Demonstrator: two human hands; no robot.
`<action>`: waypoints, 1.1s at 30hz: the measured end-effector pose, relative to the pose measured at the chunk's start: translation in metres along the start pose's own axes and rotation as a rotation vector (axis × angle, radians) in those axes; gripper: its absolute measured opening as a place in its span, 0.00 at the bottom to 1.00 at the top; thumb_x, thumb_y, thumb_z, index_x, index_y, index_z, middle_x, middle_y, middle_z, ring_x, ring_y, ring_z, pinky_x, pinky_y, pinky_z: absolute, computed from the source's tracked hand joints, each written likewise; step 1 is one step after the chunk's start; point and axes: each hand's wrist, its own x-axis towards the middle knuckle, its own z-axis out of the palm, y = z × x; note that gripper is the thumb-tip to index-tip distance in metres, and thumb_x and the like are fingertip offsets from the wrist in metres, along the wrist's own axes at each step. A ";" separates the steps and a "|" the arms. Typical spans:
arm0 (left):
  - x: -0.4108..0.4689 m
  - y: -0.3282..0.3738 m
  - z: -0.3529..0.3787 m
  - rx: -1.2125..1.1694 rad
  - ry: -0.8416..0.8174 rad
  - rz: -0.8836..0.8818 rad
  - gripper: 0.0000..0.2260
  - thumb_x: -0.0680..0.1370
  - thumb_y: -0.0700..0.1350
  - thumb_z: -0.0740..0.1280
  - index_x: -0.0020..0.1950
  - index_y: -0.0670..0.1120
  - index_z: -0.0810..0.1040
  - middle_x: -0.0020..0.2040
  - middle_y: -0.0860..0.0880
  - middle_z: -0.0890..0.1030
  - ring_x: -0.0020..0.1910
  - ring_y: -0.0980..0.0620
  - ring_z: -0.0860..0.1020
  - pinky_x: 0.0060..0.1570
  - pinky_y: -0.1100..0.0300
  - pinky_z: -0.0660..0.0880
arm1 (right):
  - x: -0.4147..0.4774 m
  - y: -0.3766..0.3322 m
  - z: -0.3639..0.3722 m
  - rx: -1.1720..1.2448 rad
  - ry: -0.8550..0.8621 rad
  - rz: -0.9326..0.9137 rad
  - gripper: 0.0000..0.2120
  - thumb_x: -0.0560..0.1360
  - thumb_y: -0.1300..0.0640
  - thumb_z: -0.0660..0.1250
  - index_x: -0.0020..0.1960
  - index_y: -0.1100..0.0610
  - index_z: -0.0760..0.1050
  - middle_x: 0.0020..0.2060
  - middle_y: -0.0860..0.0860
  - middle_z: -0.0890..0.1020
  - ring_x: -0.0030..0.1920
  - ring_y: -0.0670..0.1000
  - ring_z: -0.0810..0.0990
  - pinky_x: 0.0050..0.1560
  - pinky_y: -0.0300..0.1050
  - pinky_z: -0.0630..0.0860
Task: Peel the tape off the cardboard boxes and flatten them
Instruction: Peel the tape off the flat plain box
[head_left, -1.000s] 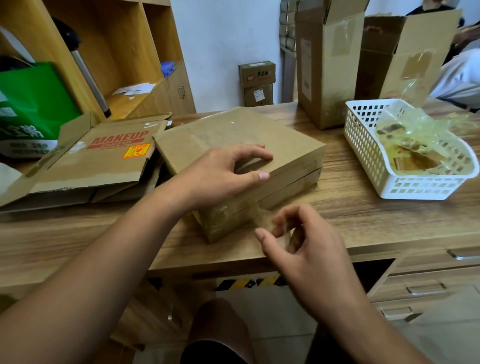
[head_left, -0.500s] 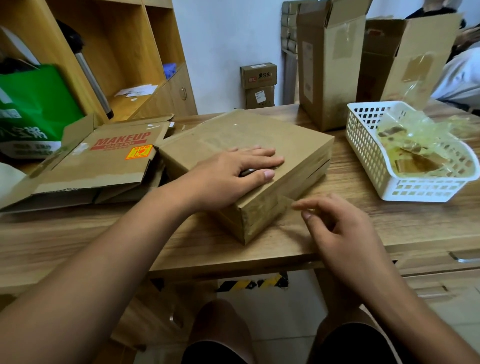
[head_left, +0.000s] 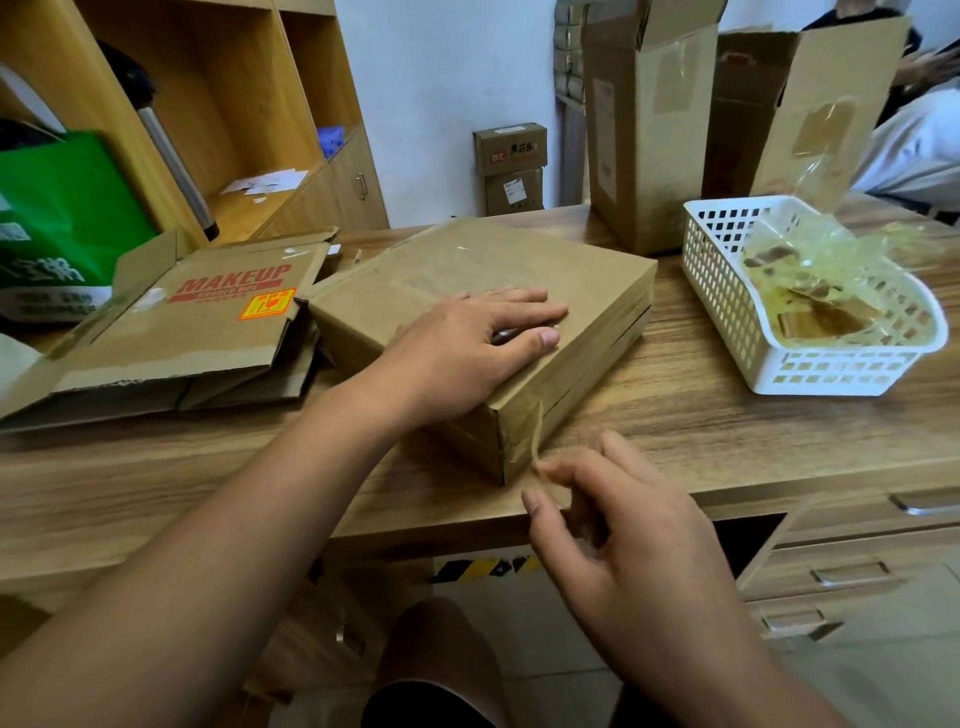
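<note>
The flat cardboard box (head_left: 467, 270) lies shut in the middle of the table (head_left: 727, 441), one corner turned toward the person at 6 o'clock. A tape strip (head_left: 536, 431) has lifted off that near corner and hangs down its edge. The left hand (head_left: 467, 353) lies on top of the box, fingers straight and together, palm pressing on the lid. The right hand (head_left: 613, 530) sits just off the corner at 5 o'clock, its fingers curled, with the loose end of the tape strip caught between index fingertip and thumb.

At 9 o'clock from the box, touching its side, lies a flattened box printed MAKEUP (head_left: 208, 322). Beyond it at 9 to 10 o'clock stands a green bag (head_left: 67, 208), and a wooden shelf unit (head_left: 234, 104) rises at 11 o'clock. At 12 o'clock, two small boxes (head_left: 511, 166) are stacked against the wall. At 1 o'clock, two tall open boxes (head_left: 649, 130) stand upright on the table. At 3 o'clock, well apart from the box, a white basket (head_left: 727, 312) holds crumpled tape scraps (head_left: 810, 291). Drawers (head_left: 857, 571) sit under the table at 4 o'clock.
</note>
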 end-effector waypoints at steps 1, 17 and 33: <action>0.000 0.001 0.000 0.004 0.001 -0.006 0.22 0.77 0.66 0.57 0.70 0.68 0.73 0.75 0.68 0.67 0.76 0.65 0.60 0.77 0.46 0.58 | 0.003 0.003 -0.001 0.020 0.011 0.033 0.13 0.73 0.38 0.64 0.47 0.46 0.77 0.40 0.39 0.68 0.36 0.42 0.73 0.31 0.43 0.74; 0.004 0.023 0.002 0.239 -0.198 -0.070 0.24 0.84 0.61 0.48 0.81 0.62 0.52 0.82 0.59 0.49 0.81 0.58 0.46 0.79 0.48 0.43 | 0.040 0.048 -0.009 0.460 0.084 0.302 0.13 0.76 0.62 0.73 0.38 0.55 0.70 0.43 0.42 0.87 0.38 0.40 0.84 0.34 0.32 0.73; 0.003 0.027 0.012 0.265 -0.101 -0.101 0.24 0.84 0.63 0.48 0.81 0.64 0.54 0.82 0.61 0.51 0.81 0.59 0.48 0.79 0.47 0.45 | -0.006 0.012 0.000 0.347 0.250 0.125 0.11 0.73 0.55 0.73 0.39 0.51 0.71 0.47 0.39 0.85 0.37 0.52 0.84 0.36 0.48 0.78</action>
